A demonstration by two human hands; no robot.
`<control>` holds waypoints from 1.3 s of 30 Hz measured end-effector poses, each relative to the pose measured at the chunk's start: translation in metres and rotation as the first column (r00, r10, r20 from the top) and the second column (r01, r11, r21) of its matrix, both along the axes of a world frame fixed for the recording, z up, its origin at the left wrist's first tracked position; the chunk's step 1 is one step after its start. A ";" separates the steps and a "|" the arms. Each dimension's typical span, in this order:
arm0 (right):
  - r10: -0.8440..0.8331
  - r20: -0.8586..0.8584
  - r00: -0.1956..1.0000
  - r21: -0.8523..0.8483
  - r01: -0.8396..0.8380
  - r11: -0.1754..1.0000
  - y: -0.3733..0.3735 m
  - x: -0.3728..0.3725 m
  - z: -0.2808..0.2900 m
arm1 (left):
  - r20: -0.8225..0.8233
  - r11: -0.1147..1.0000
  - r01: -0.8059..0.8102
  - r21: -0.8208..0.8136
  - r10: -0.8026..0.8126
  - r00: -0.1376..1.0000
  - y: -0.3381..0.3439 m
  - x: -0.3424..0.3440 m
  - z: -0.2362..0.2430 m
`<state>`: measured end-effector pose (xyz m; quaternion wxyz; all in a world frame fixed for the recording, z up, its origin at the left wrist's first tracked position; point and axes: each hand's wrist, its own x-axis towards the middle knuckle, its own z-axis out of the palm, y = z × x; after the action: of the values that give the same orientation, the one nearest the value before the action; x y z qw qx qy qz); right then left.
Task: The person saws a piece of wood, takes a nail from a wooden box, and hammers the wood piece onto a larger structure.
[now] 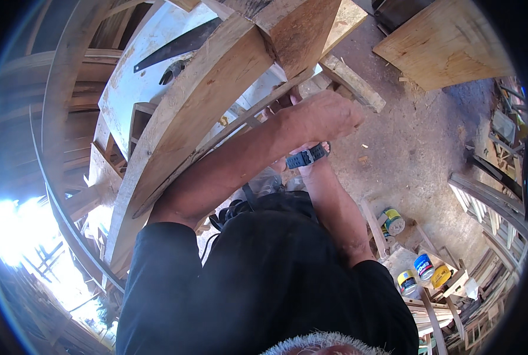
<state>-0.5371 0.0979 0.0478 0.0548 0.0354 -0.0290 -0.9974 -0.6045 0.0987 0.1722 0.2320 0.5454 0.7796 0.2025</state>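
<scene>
My left forearm crosses in front of me from the left. The left hand (337, 112) is beside the end of a long, thick wooden frame (202, 89), its fingers turned away from view. Below it, my right arm reaches up with a black watch (307, 156) at the wrist. The right hand (305, 147) is mostly hidden behind the left forearm. A few fingertips (280, 102) show above that forearm, against the wood's lower edge; which hand they belong to, I cannot tell. Whatever the hands grip is out of sight.
On a white surface (119, 97) beyond the frame lie a handsaw (178, 46) and a hammer (173, 71). A plywood sheet (444, 47) is at the upper right. Several paint cans (423, 267) stand at the lower right, near stacked timber (500, 290). Wood scraps dot the floor (394, 148).
</scene>
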 end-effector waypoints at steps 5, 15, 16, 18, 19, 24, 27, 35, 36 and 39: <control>0.064 0.070 0.995 0.056 -0.068 0.996 -0.003 -0.014 -0.019 | 0.221 0.967 -0.184 0.178 0.143 0.965 -0.021 0.021 0.002; -0.187 0.222 0.957 0.422 0.079 0.903 0.003 0.021 -0.006 | 0.368 0.845 -0.310 0.436 0.147 0.918 -0.050 0.032 0.013; -0.244 0.226 0.943 0.510 0.098 0.854 0.008 0.027 -0.005 | 0.379 0.837 -0.332 0.436 0.164 0.911 -0.050 0.036 0.011; -0.369 0.177 0.912 0.726 0.132 0.675 0.021 0.036 -0.003 | 0.375 0.806 -0.393 0.441 0.232 0.897 -0.052 0.043 0.004; -0.399 0.146 0.905 0.793 0.134 0.594 0.030 0.041 -0.003 | 0.362 0.783 -0.433 0.446 0.285 0.888 -0.054 0.045 -0.001; -0.287 0.392 0.874 0.643 -0.037 0.765 0.048 0.050 0.007 | 0.124 0.638 -0.583 0.503 0.614 0.780 -0.076 0.056 -0.027; -0.173 0.468 0.867 0.642 -0.198 0.741 0.044 0.057 0.016 | 0.339 0.558 -0.813 0.169 0.741 0.579 -0.090 0.071 -0.039; 0.284 0.536 0.795 0.594 -0.594 0.543 0.045 0.050 0.023 | 0.262 0.234 -0.959 0.158 0.927 0.270 -0.108 0.127 -0.071; 0.322 0.535 0.781 0.610 -0.621 0.492 0.042 0.048 0.024 | 0.309 0.127 -0.992 0.026 0.942 0.129 -0.111 0.135 -0.072; 0.444 0.524 0.727 0.676 -0.672 0.303 0.029 0.037 0.025 | 0.319 -0.057 -0.992 0.114 0.948 -0.017 -0.124 0.149 -0.072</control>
<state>-0.5006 0.1273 0.0730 0.3718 0.1839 0.4574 -0.7866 -0.4551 -0.0256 0.1001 -0.0157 -0.1586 0.8715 0.4638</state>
